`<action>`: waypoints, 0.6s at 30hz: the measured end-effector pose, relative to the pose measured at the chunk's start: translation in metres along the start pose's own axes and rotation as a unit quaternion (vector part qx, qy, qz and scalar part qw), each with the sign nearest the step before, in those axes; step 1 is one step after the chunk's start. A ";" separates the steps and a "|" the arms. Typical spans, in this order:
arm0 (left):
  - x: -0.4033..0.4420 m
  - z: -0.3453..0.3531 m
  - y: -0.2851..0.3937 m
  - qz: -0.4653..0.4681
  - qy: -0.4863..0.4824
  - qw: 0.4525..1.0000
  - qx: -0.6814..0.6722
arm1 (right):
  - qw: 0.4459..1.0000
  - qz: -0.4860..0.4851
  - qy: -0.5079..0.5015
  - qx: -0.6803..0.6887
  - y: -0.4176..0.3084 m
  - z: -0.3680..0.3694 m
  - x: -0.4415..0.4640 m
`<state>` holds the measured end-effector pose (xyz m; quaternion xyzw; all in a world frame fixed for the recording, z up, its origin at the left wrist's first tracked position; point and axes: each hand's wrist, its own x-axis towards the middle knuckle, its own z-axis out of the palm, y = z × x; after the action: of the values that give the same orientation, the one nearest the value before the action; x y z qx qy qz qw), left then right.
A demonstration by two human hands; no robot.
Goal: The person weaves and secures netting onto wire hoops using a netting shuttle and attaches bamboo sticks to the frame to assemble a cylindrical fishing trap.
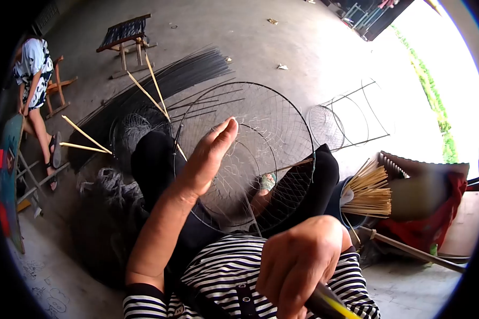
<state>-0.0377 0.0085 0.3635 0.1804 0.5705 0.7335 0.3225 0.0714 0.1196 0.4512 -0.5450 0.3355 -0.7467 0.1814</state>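
My left hand (210,154) is raised over the near left part of a round wire-hoop net cage (288,114), which rests across my lap. Its thumb and fingers are pressed together near the tips, beside pale loose strands of netting (250,139); what they pinch, if anything, is too fine to make out. Close to the camera, my right hand (303,260) is curled round a black-and-yellow handle (332,307). The tool's other end is hidden by the hand and the frame edge. A smaller wire ring (271,146) shows inside the cage.
A bucket (334,204) of thin wooden sticks (368,191) stands at my right. Dark wire rods (181,72) lie on the floor ahead, near a stool (125,34). Another net frame (351,114) lies at the right. A person (34,74) is at the far left.
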 end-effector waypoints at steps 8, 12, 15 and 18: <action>0.011 -0.054 -0.040 -0.035 0.144 0.985 -0.084 | 0.523 0.450 0.096 -0.718 0.056 -0.133 -0.109; -0.001 -0.001 -0.089 0.036 0.115 0.905 0.407 | 0.336 0.741 -0.170 -0.555 0.089 -0.117 -0.109; -0.018 0.025 -0.106 0.048 0.089 0.874 0.475 | 0.580 0.529 0.020 -0.619 0.130 -0.135 -0.179; -0.032 0.019 -0.123 0.080 0.101 0.884 0.449 | 0.637 0.564 0.078 -0.520 0.151 -0.158 -0.155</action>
<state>0.0308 0.0178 0.2554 0.2757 0.8519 0.4366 0.0875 -0.0382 0.1594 0.2097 -0.1941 0.9233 -0.2411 0.2273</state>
